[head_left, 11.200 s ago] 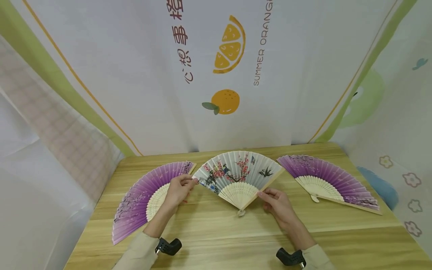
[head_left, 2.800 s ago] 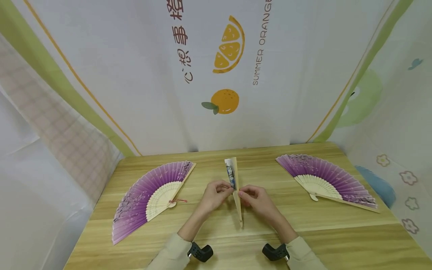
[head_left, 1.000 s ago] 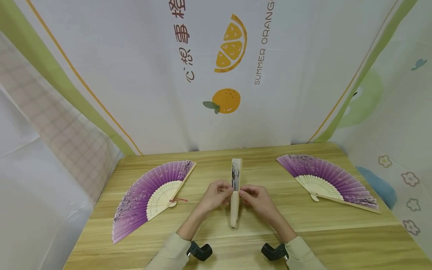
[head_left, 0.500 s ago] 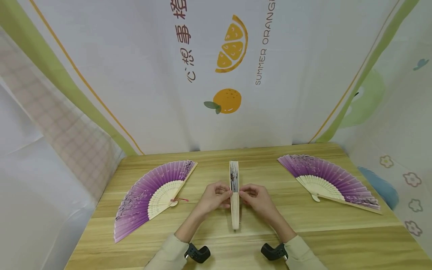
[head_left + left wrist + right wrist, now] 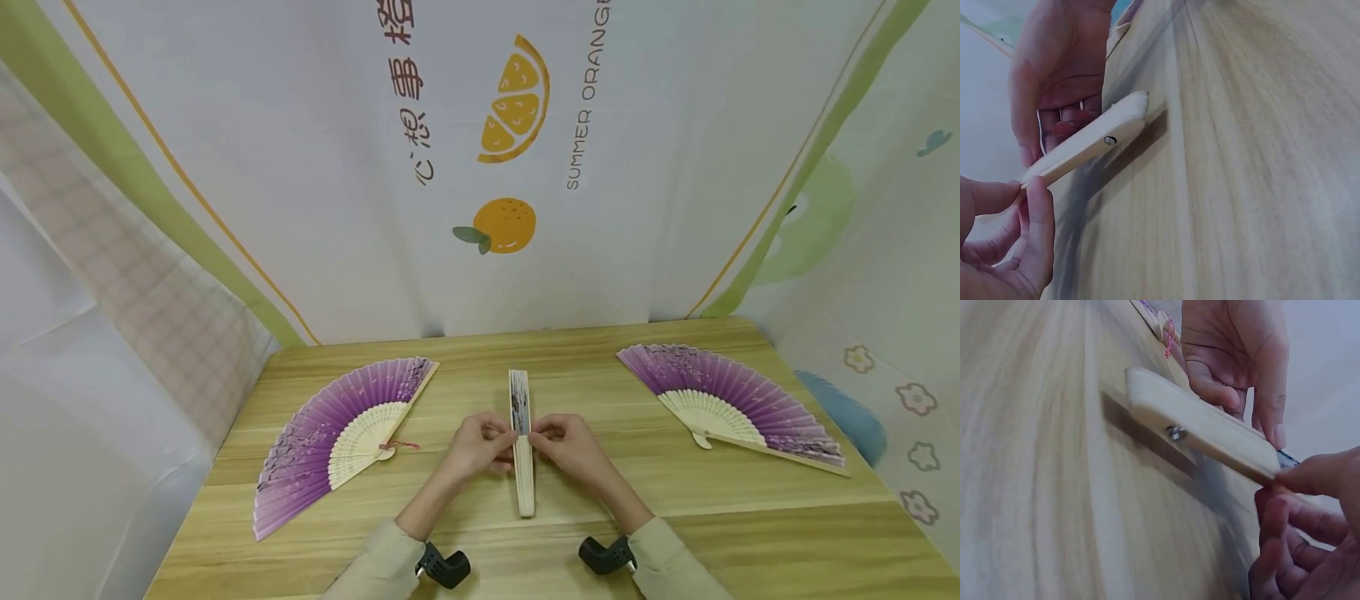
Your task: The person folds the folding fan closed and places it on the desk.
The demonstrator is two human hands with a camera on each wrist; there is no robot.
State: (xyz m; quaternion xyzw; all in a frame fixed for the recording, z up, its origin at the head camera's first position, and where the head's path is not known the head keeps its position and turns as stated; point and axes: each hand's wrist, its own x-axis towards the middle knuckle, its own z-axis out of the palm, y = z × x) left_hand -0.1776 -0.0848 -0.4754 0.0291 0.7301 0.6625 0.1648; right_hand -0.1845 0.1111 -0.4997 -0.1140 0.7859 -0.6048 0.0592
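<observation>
A folded hand fan points away from me at the middle of the table, its pale ribs stacked and a strip of printed white leaf at the far end. My left hand pinches its left side between thumb and fingers, where ribs meet leaf. On the opposite side my right hand pinches it the same way. Both wrist views show the metal pivot near the rounded end, which casts a shadow on the wood beneath. In the left wrist view the folding fan slants between both hands.
A spread purple fan with a red cord lies on the left of the wooden table. Another spread purple fan lies on the right. A white curtain with orange prints hangs behind the table's far edge.
The white printed fan was spread wide between my hands earlier; now it is folded into a narrow stack. Over the last second it turned slightly and came a little nearer to me.
</observation>
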